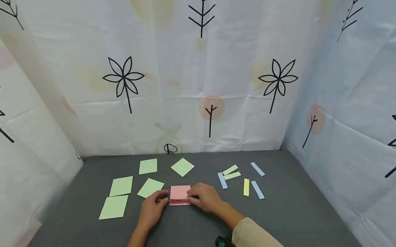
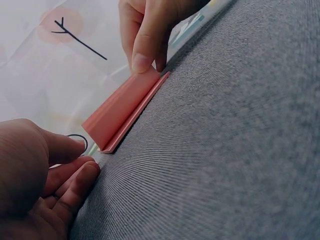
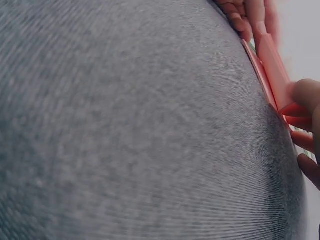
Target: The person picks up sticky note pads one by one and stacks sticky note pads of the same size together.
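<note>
A pink square of paper [image 1: 179,194] lies at the middle of the table, folded, with a raised flap above a narrow strip along its near edge. My right hand [image 1: 204,196] pinches the flap at its right end between thumb and fingers; the left wrist view shows this pink flap [image 2: 120,110] standing up from the strip. Just off the paper's left end is my left hand [image 1: 153,208], its fingers loosely bent with nothing between them. The right wrist view catches the right thumb [image 3: 306,94] on the flap.
Several pale green paper squares [image 1: 113,207] lie to the left and behind. On the right are narrow strips: blue [image 1: 257,189], yellow [image 1: 246,187] and green [image 1: 232,175]. A black device with a green patch [image 1: 222,243] is by the right sleeve. Patterned white cloth [image 1: 169,66] encloses the table.
</note>
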`<act>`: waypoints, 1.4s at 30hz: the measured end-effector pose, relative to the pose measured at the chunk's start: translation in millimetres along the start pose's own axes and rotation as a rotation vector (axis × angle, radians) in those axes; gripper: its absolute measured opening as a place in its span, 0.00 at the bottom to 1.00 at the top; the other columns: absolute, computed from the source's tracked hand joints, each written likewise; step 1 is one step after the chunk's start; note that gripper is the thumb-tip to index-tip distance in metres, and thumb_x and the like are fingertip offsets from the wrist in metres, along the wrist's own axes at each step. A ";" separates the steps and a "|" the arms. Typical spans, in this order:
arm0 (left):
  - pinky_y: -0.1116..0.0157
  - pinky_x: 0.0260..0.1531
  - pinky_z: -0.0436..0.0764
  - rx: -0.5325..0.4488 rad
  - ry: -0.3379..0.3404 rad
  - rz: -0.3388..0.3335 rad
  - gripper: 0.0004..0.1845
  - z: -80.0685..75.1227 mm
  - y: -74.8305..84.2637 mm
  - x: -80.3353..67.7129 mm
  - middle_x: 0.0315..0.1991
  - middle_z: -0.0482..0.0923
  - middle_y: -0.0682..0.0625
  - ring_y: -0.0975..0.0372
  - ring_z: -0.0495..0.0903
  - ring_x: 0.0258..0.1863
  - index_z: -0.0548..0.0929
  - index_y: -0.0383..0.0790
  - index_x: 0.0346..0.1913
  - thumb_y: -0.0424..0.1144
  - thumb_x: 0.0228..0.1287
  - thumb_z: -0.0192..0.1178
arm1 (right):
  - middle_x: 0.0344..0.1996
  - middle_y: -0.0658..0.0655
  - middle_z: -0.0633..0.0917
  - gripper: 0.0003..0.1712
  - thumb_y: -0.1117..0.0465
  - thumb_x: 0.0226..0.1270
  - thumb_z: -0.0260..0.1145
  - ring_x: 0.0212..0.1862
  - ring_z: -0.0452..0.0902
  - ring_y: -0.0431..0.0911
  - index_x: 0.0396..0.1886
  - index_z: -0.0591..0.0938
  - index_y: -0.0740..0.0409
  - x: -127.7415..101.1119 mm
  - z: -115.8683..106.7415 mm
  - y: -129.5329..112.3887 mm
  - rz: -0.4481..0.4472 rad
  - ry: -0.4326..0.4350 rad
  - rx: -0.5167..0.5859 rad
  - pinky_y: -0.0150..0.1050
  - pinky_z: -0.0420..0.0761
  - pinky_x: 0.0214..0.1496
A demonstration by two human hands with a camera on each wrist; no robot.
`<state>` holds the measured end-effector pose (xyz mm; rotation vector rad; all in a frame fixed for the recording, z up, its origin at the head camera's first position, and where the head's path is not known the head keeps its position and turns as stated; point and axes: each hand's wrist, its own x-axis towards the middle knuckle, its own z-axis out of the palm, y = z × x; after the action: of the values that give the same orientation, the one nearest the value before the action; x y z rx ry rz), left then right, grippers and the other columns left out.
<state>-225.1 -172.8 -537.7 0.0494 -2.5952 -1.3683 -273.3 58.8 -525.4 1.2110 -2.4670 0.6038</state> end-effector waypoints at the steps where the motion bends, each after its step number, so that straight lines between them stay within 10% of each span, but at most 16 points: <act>1: 0.60 0.37 0.78 -0.004 -0.001 -0.001 0.13 -0.2 0.3 0.2 0.43 0.84 0.47 0.61 0.80 0.35 0.84 0.39 0.52 0.33 0.64 0.63 | 0.42 0.50 0.87 0.08 0.58 0.63 0.69 0.48 0.81 0.45 0.39 0.89 0.54 -0.2 -0.2 1.0 0.004 0.008 0.036 0.41 0.78 0.50; 10: 0.60 0.39 0.78 -0.033 0.000 -0.011 0.13 -3.1 1.0 -0.4 0.47 0.83 0.46 0.59 0.80 0.38 0.84 0.39 0.52 0.32 0.67 0.59 | 0.42 0.54 0.87 0.10 0.60 0.64 0.68 0.48 0.81 0.49 0.40 0.89 0.59 2.8 -3.1 1.5 0.078 -0.012 0.208 0.43 0.76 0.53; 42: 0.60 0.35 0.76 0.021 -0.008 -0.047 0.14 -0.6 7.3 -1.3 0.42 0.83 0.47 0.60 0.79 0.35 0.83 0.39 0.53 0.34 0.65 0.62 | 0.45 0.54 0.87 0.09 0.62 0.63 0.69 0.52 0.80 0.49 0.42 0.89 0.58 -1.1 -5.1 1.6 0.098 -0.042 0.233 0.44 0.74 0.57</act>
<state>-223.2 -169.0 -531.7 0.1087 -2.6313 -1.3590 -273.4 63.1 -521.9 1.2011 -2.5587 0.9236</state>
